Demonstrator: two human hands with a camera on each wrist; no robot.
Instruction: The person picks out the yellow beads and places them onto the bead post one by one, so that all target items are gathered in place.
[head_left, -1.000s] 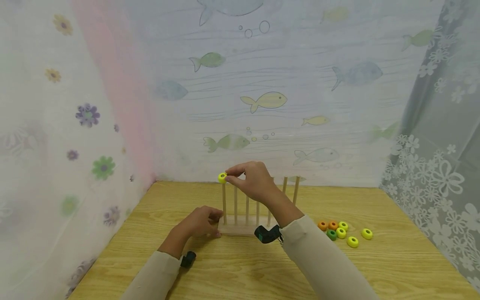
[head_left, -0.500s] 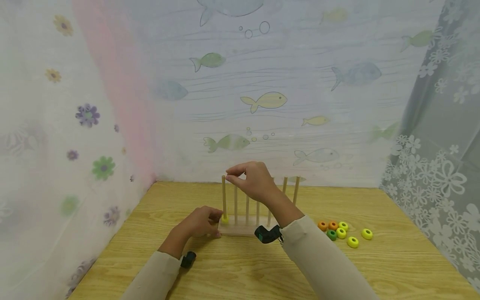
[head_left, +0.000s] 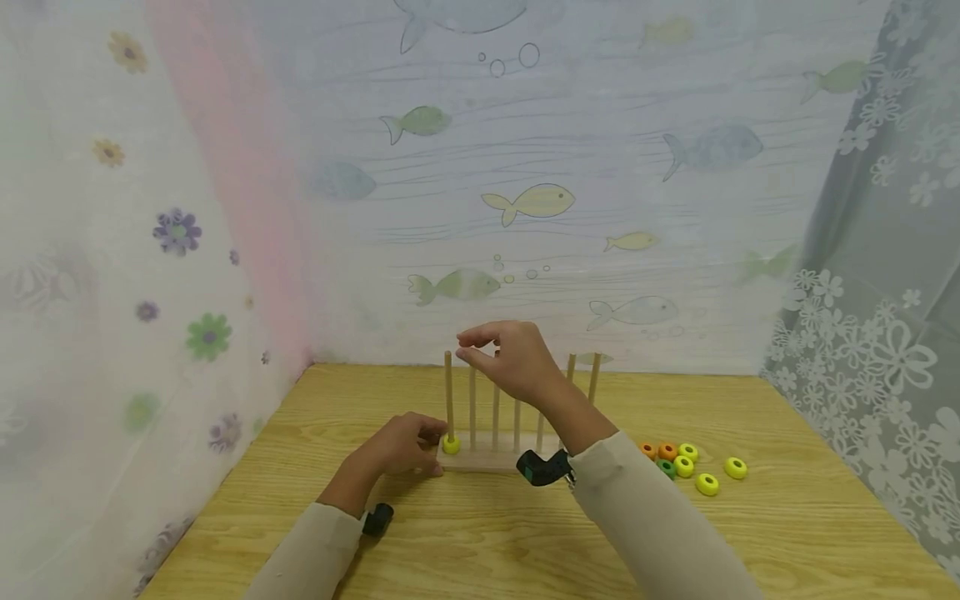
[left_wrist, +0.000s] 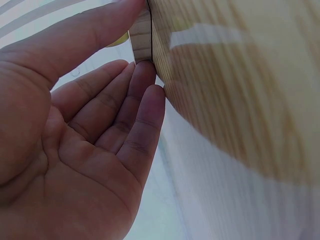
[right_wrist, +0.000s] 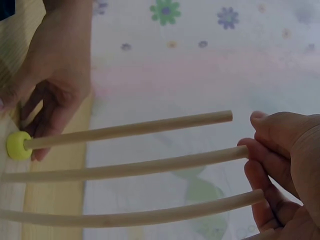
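Observation:
A wooden peg rack (head_left: 487, 459) stands mid-table with several upright pegs (head_left: 472, 407). One yellow ring (head_left: 451, 444) sits at the foot of the leftmost peg (head_left: 448, 392); the right wrist view shows this ring (right_wrist: 18, 145) against the base. My left hand (head_left: 405, 446) grips the rack's left end, thumb on top and fingers against its end face (left_wrist: 141, 35). My right hand (head_left: 480, 346) hovers at the peg tops, thumb and forefinger slightly apart, holding nothing. In the right wrist view its fingertips (right_wrist: 257, 150) touch the second peg's tip.
Several loose rings (head_left: 686, 465), yellow, orange and green, lie on the wooden table (head_left: 480, 550) right of the rack. Patterned curtains (head_left: 112, 275) close in the left, back and right sides. A small black camera sits at each wrist (head_left: 543, 467).
One second ago my right hand pinched the yellow ring at the top of the leftmost peg. It let go, the ring slid down to the base, and the fingers have spread slightly.

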